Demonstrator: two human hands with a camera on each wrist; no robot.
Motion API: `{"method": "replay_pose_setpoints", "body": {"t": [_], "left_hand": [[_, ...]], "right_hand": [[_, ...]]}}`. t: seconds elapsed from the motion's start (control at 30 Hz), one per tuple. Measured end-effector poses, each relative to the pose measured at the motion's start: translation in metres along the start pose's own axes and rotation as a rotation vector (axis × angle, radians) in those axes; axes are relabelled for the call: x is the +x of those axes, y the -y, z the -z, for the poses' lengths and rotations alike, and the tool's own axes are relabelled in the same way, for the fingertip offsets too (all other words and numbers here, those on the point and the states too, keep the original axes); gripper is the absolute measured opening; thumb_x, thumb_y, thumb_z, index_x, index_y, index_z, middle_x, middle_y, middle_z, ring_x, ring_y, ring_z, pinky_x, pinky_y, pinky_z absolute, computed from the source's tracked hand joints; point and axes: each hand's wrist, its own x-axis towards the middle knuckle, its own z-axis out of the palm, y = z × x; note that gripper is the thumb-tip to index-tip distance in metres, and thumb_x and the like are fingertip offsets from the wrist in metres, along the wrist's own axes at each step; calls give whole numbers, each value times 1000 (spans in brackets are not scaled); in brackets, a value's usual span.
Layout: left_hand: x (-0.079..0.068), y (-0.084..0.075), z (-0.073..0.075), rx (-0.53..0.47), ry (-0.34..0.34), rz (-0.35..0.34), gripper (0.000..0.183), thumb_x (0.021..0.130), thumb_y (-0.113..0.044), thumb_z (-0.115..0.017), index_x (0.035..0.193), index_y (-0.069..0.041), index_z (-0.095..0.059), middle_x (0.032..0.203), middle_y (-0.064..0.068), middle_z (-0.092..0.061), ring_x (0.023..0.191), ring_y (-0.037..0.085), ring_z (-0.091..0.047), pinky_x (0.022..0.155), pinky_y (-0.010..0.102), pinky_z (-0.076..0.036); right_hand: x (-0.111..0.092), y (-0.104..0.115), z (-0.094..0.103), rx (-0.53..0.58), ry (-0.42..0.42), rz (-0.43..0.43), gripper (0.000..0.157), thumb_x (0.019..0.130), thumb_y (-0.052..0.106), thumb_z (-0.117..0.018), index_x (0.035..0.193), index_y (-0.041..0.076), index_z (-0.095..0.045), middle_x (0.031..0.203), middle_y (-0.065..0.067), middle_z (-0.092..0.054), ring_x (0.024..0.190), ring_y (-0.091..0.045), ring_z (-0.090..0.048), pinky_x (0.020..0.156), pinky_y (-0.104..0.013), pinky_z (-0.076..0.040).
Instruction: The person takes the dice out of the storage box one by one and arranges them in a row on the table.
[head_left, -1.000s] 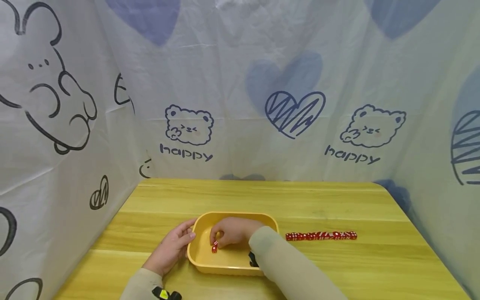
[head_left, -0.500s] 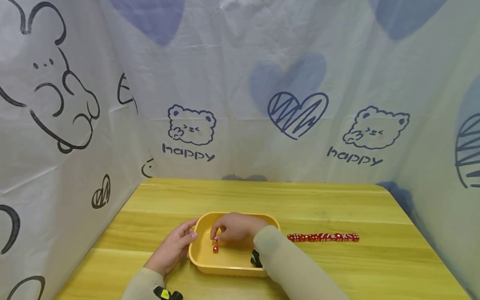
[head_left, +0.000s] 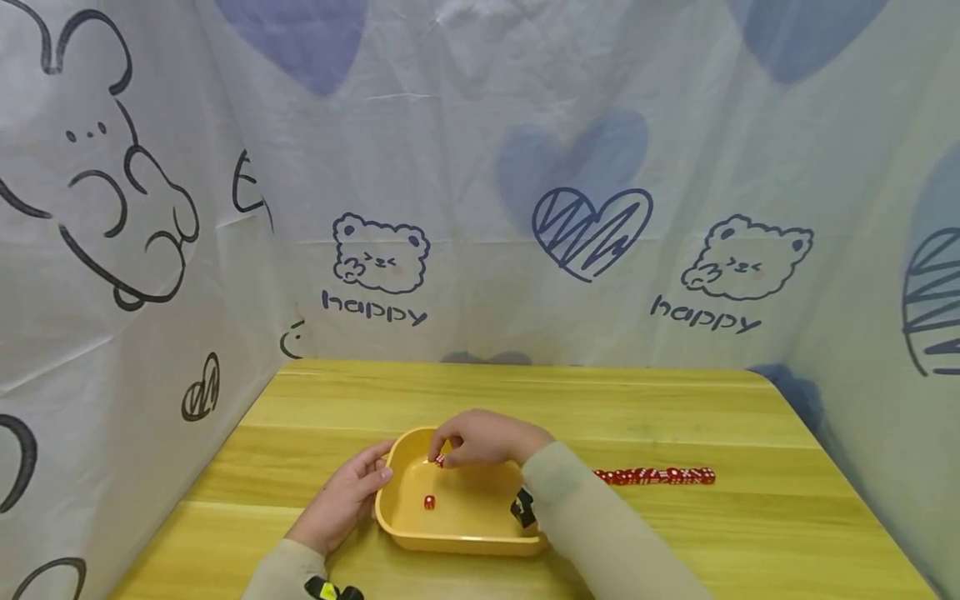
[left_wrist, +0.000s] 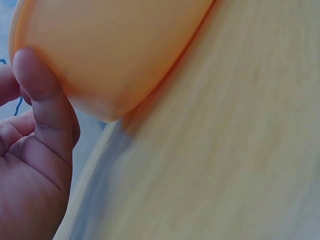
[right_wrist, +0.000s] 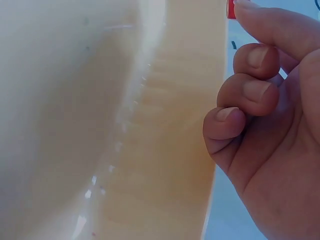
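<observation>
In the head view my right hand (head_left: 483,437) pinches a red die (head_left: 440,461) between thumb and index finger, over the far part of a yellow plastic tub (head_left: 465,546). The right wrist view shows this die (right_wrist: 231,9) at the thumb tip, mostly cut off by the frame edge, the other fingers curled in. A second red die (head_left: 429,502) lies on the tub floor, toward its left side. My left hand (head_left: 345,497) grips the tub's left end, thumb at the rim and fingers along the outside, as the left wrist view also shows.
To the right of the tub, a straight row of red dice (head_left: 660,476) lies on the wood-grain table (head_left: 637,417); my right sleeve covers its left end. A printed white cloth (head_left: 465,167) hangs behind and on both sides.
My right hand has lifted its die up off the tub floor, away from the second die, and moved toward the far rim. The left hand keeps its hold on the tub.
</observation>
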Motion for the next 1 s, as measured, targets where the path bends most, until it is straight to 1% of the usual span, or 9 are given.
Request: {"method": "replay_pose_setpoints", "body": {"t": [0.23, 0.43, 0.57, 0.7, 0.8, 1.0], "left_hand": [[0, -1, 0, 1, -1, 0, 62, 107, -21, -54, 158, 1, -25, 115, 17, -49, 85, 17, -58, 64, 24, -53], [0, 0, 0, -3, -23, 17, 62, 106, -22, -55, 157, -2, -28, 114, 15, -51, 85, 18, -58, 63, 24, -53], [0, 0, 0, 8, -20, 9, 63, 106, -23, -56, 158, -1, -27, 113, 14, -50, 85, 18, -58, 64, 24, -54], [0, 0, 1, 14, -12, -3, 63, 106, -21, -54, 158, 1, -26, 112, 15, -50, 83, 17, -58, 63, 24, -53], [-1, 0, 1, 11, -9, -1, 61, 107, -20, -54, 157, 0, -27, 112, 16, -50, 82, 17, -58, 62, 23, -53], [0, 0, 0, 11, 3, -3, 62, 107, -20, -53, 158, 1, -25, 114, 18, -50, 84, 18, -58, 63, 24, -53]], "right_hand": [[-9, -3, 14, 13, -18, 15, 17, 97, 21, -70, 113, 24, -76, 76, 7, -59, 69, -10, -52, 61, -24, -46], [-21, -4, 24, 23, -31, -11, 19, 98, 20, -68, 114, 24, -76, 79, 6, -59, 71, -10, -51, 63, -25, -44], [-28, -5, 30, 21, -60, -28, 19, 99, 21, -66, 117, 23, -75, 79, 6, -59, 72, -11, -51, 63, -26, -44], [-35, -8, 35, 6, -96, -9, 19, 100, 21, -66, 117, 21, -75, 80, 7, -60, 71, -11, -51, 65, -27, -45], [-43, -13, 36, -1, -126, -10, 19, 100, 22, -65, 116, 21, -75, 81, 8, -61, 71, -11, -51, 65, -27, -46], [-61, -24, 40, 21, -181, -28, 19, 101, 22, -64, 117, 18, -75, 95, 13, -66, 77, -13, -56, 69, -30, -51]]}}
